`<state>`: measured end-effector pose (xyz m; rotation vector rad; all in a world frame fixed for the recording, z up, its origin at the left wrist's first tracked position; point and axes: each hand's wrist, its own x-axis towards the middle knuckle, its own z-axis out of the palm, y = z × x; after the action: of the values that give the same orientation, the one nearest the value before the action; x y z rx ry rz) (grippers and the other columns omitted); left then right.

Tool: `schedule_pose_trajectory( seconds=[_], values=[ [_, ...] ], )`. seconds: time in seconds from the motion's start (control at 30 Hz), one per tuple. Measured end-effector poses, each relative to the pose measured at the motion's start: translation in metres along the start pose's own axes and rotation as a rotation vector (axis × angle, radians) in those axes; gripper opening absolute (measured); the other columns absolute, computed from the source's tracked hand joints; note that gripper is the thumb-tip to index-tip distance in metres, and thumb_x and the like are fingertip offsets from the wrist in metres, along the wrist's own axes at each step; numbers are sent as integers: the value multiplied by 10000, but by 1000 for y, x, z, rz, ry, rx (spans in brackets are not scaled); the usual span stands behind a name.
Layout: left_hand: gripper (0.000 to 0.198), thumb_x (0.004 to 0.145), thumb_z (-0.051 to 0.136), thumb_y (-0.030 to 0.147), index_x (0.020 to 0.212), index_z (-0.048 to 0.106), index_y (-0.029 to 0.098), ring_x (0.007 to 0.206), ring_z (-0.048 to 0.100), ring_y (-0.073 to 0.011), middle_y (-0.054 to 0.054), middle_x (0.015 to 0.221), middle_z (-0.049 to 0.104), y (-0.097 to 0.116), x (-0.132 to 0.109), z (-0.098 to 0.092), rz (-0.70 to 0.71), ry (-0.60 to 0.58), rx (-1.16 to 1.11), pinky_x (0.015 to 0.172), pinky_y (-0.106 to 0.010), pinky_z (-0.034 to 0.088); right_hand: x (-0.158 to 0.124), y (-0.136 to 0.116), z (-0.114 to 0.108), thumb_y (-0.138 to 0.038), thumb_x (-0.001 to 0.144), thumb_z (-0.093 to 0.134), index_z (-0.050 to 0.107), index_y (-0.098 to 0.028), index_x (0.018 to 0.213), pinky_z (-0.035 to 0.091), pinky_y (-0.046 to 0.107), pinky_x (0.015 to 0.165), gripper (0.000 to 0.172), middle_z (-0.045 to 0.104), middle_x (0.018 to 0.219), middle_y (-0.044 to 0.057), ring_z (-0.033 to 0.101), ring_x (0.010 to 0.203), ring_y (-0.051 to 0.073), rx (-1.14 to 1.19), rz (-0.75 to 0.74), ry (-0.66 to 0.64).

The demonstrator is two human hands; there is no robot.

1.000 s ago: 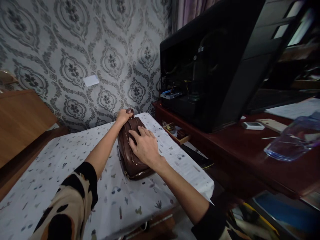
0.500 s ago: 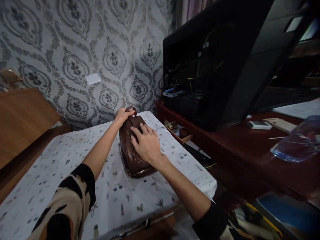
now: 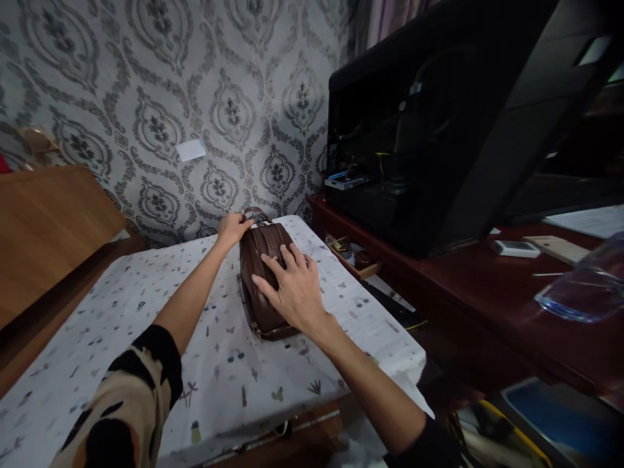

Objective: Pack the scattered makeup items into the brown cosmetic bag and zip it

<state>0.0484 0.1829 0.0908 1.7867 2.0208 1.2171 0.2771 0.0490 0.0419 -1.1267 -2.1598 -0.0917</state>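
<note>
A small brown leather bag [image 3: 266,302] with brass-coloured zips lies on the cloth-covered table [image 3: 214,396], its handle loop pointing toward the wall. At its upper left corner, beside the loop, my left hand [image 3: 232,233] is closed, thumb and forefinger pinched on the top edge. Whether a zip pull is between those fingertips is hidden. My right hand [image 3: 295,286] rests on the front of the bag with fingers spread, pressing near a small brass-coloured fitting.
To the right stands a dark red desk [image 3: 478,299] with a black computer case [image 3: 390,149], a clear plastic container [image 3: 575,292] and a small white device [image 3: 515,248]. A small open drawer [image 3: 369,270] juts out beside the table. A wooden board [image 3: 53,227] rises at the left.
My left hand has shifted from the handle loop to the bag's upper left corner, and the loop now stands more upright. My right hand stays spread on the bag. The view has shifted slightly.
</note>
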Motion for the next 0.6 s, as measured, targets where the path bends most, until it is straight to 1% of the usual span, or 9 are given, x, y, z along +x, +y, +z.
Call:
schedule_pose_trajectory(
  seconds=[0.13, 0.3, 0.43, 0.53, 0.6],
  values=[
    [304, 791, 694, 392, 569, 590, 212, 833, 629, -276, -61, 636, 614, 7, -7, 2, 22, 68, 113, 691, -307, 376, 1, -1, 0, -583, 1013, 489, 643, -254, 1401, 351, 539, 1131, 531, 546, 1508, 186, 403, 1463, 361, -3, 16, -17],
    [308, 830, 669, 442, 633, 630, 209, 830, 624, -269, -56, 658, 634, 11, -23, -1, 69, 77, 169, 691, -304, 376, 0, 0, 1, -583, 1011, 495, 640, -254, 1402, 351, 540, 1133, 531, 550, 1505, 182, 403, 1464, 357, 2, 9, -6],
    [301, 834, 668, 434, 640, 620, 209, 851, 618, -278, -63, 686, 631, 16, -29, -5, 98, 51, 170, 723, -316, 383, 0, 0, 1, -582, 1014, 488, 636, -251, 1404, 345, 540, 1134, 532, 553, 1497, 186, 404, 1458, 358, -4, -1, -5],
    [178, 784, 702, 331, 683, 627, 205, 858, 609, -267, -54, 734, 638, 23, -22, -4, 111, 3, 134, 754, -319, 393, 0, 1, 1, -553, 1027, 477, 629, -244, 1410, 352, 538, 1130, 515, 548, 1498, 195, 405, 1458, 363, -13, -15, -7],
    [92, 731, 722, 260, 769, 660, 204, 860, 605, -248, -38, 782, 654, 29, -14, 2, 115, -53, 80, 770, -310, 403, 0, 2, 2, -512, 1045, 457, 632, -247, 1406, 357, 536, 1129, 481, 557, 1490, 192, 415, 1454, 360, -18, -24, 6]
  ],
)
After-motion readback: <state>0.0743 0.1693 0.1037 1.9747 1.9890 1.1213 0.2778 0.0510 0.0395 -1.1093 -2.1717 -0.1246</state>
